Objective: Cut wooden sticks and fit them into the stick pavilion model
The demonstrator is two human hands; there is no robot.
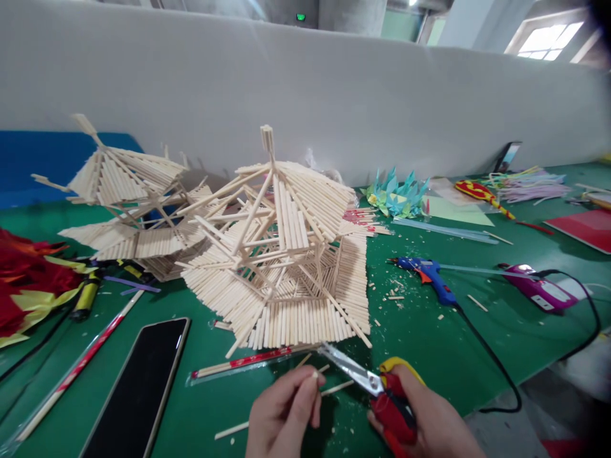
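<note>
My left hand (284, 410) is closed in a pinch at the bottom centre, with the pale tip of a wooden stick (315, 375) showing between thumb and forefinger. My right hand (432, 413) is wrapped round the red and yellow handles of a pair of scissors (353, 370). The scissors' blades point up and left, just above my left fingers. Beyond both hands stands a pavilion model (296, 254) built of pale wooden sticks, its roof slats covering only some sides. A packet of chopsticks (248, 362) lies in front of it, with loose sticks (338, 388) and chips near my hands.
A second stick model (128, 191) stands at the left. A phone (138, 388) and another wrapped chopstick packet (86, 356) lie nearer. On the right are a blue glue gun (427, 277) with a cord, a purple device (539, 287) and teal folded paper (396, 194).
</note>
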